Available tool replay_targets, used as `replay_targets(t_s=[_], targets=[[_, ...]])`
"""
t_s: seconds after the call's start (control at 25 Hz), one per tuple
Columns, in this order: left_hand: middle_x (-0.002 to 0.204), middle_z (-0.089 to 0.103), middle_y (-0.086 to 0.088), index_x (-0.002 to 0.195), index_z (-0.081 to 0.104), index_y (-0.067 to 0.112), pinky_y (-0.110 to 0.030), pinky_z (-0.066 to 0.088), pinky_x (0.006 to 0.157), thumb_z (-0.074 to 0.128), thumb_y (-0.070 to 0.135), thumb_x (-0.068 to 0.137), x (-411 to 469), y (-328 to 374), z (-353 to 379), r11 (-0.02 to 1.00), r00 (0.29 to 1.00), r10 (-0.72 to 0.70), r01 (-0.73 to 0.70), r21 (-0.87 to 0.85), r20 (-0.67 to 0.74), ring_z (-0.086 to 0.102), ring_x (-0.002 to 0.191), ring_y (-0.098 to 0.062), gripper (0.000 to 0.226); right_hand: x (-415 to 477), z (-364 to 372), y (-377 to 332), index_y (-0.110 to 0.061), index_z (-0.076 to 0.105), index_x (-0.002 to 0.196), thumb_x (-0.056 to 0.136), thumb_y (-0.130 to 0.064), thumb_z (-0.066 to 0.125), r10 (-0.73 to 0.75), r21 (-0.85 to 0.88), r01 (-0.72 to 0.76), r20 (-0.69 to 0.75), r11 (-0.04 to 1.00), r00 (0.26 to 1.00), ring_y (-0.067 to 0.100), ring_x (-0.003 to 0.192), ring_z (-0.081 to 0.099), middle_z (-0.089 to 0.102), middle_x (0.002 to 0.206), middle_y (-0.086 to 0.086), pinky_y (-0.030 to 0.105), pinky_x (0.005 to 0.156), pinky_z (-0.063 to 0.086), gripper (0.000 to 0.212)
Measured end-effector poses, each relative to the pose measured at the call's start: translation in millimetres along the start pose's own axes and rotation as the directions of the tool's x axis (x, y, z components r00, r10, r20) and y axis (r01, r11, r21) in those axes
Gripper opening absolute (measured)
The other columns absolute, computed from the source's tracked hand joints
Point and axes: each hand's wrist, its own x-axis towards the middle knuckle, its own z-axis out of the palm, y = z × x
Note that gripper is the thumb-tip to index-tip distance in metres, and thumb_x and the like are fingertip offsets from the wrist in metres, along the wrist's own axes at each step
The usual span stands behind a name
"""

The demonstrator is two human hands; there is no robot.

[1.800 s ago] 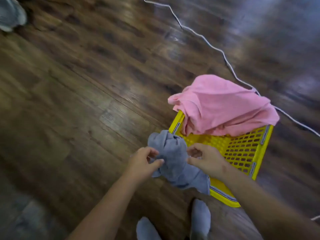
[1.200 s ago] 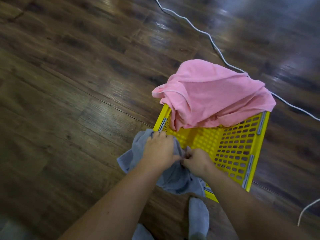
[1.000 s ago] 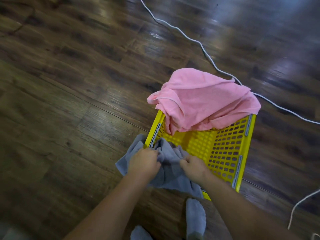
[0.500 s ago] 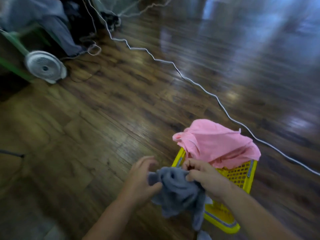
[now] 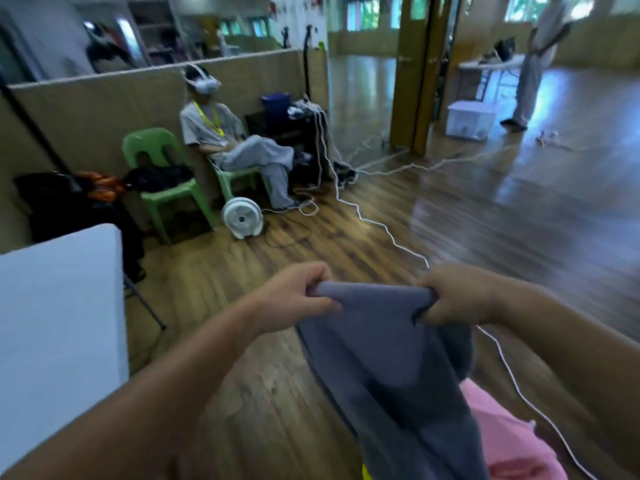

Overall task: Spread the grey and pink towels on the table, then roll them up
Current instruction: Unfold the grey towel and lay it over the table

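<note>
I see the soft grey cloth towel (image 5: 391, 358) hanging stretched by its top edge; the crumpled pink cloth towel (image 5: 512, 445) lies below.

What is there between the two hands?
The top edge of the grey towel runs between the left hand and the right hand, each gripping one end; the rest hangs down. The head view shows it.

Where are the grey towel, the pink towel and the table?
grey towel (image 5: 388, 358), head view, on the hanging middle of the cloth.
pink towel (image 5: 512, 441), head view, on its bunched top at lower right.
table (image 5: 59, 306), head view, on its bare white top at the left.
</note>
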Motion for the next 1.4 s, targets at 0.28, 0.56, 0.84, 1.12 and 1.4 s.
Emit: replay_targets(t_s=[0.28, 0.56, 0.84, 1.12, 1.4], targets=[[0.065, 0.056, 0.002, 0.074, 0.061, 0.017, -0.039, 0.042, 0.059, 0.073, 0.049, 0.072, -58, -21, -141, 0.913, 0.957, -0.013, 0.129, 0.386, -0.29, 0.05, 0.062, -0.013, 0.034, 36, -137, -54, -0.025, 0.063, 0.067, 0.08, -0.039, 0.071, -0.07, -0.155, 0.018, -0.336, 0.988, 0.939, 0.009, 0.065, 0.057, 0.062, 0.065, -0.006, 0.032, 0.058, 0.042, 0.021], [0.075, 0.064, 0.004, 0.078, 0.063, 0.023, -0.035, 0.043, 0.058, 0.075, 0.032, 0.08, -88, -90, -221, 0.869, 0.66, -0.15, 0.444, 0.22, -0.736, 0.06, 0.074, -0.017, 0.015, 110, -140, -149, 0.003, 0.064, 0.1, 0.088, 0.002, 0.057, 0.202, 0.836, 0.135, -0.28, 0.532, 0.938, 0.018, 0.073, 0.062, 0.065, 0.086, 0.016, 0.026, 0.063, 0.051, 0.013], [0.08, 0.071, -0.005, 0.089, 0.069, 0.014, -0.041, 0.055, 0.069, 0.063, 0.035, 0.091, -65, -51, -176, 0.699, 0.814, -0.312, -0.152, -0.698, -0.49, 0.067, 0.071, -0.02, 0.022, 219, -148, -305, -0.018, 0.037, 0.064, 0.094, 0.008, 0.027, 0.308, 0.878, 0.303, -0.192, -0.37, 0.932, 0.006, 0.03, 0.029, 0.033, 0.045, -0.003, 0.02, 0.028, 0.028, 0.042], [0.081, 0.064, 0.008, 0.077, 0.07, 0.03, -0.025, 0.047, 0.066, 0.064, 0.033, 0.083, -79, -126, -169, 0.984, 0.703, -0.178, 0.149, -0.101, -0.688, 0.06, 0.073, -0.001, 0.009, 263, -170, -356, -0.013, 0.044, 0.084, 0.094, 0.0, 0.034, 0.282, 0.709, 0.366, -0.241, -0.603, 0.929, 0.011, 0.041, 0.037, 0.036, 0.059, -0.001, 0.028, 0.042, 0.032, 0.019], [0.103, 0.066, -0.018, 0.102, 0.059, 0.012, -0.048, 0.059, 0.073, 0.04, 0.015, 0.099, -65, -150, -243, 0.631, 0.486, -0.666, -0.038, -0.775, -0.566, 0.063, 0.092, -0.035, 0.02, 281, -197, -282, -0.012, 0.043, 0.084, 0.089, 0.013, 0.038, 0.587, 0.815, 0.544, -0.346, -0.198, 0.732, 0.011, 0.031, 0.033, 0.038, 0.067, 0.009, 0.018, 0.031, 0.024, 0.026]])
